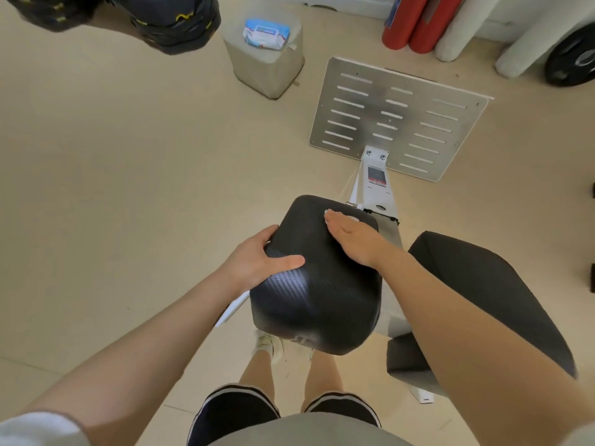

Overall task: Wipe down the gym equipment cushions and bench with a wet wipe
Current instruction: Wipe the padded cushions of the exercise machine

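Nearest: black cushion (pixel 317 278) on the white machine frame (pixel 378 188), directly in front of the person.

Left hand (pixel 257 260) grips the cushion's left edge, thumb across the top and fingers curled round the side. Looks like it's steadying the pad.

Right hand (pixel 351 235) lies flat on the far top of the cushion, fingers straight and pressing down. A bit of white shows under and past the fingertips, probably the wipe (pixel 352 218); too little is visible to be sure.

Second dark pad (pixel 483 291) sits just to the right of the first, nothing touching it. I judge it not yet wiped, but the surface gives no clear wet or dry cue.

Progress, my read: first cushion mid-wipe, hand at its far end. Remaining: right pad, plus any bench, which isn't clearly in view. Call it early to middle.

Farther out: slotted metal footplate (pixel 399 120) at the end of the frame. Beyond that, wipe pack (pixel 265 33) on a grey block (pixel 267 69), far centre, well apart from the hands. Spare wipes are available if this one dries out.
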